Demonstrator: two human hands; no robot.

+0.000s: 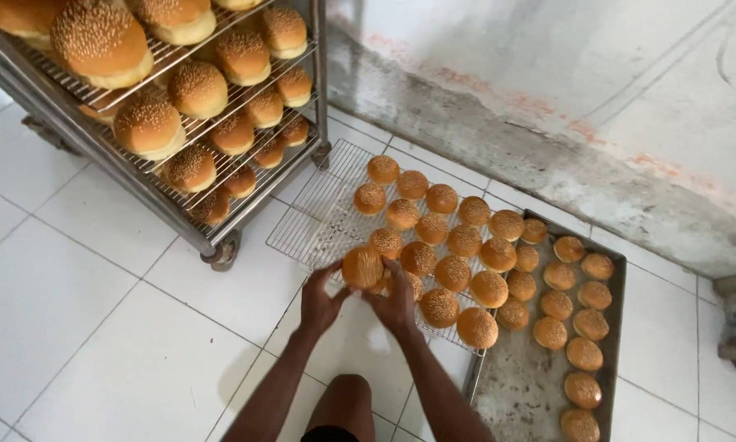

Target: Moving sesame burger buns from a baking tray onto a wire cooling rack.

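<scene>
Left hand (320, 301) and right hand (395, 304) are cupped together, fingers half curled, clamped lightly on one round golden sesame-topped bun (362, 267) held just above the near edge of the flat wire cooling grid (315, 214) on the white tiled floor (81, 311). Judged light, soft and easily dented; best taken at the sides, with little pressure. More buns lie at 1 to 3 o'clock, on the grid and on a dark metal baking tray (616, 295). A wheeled steel rack (180, 214) of buns stands at 10 o'clock.

rack (245, 214) cut off top-left, baking tray (616, 282) cut off below
</scene>
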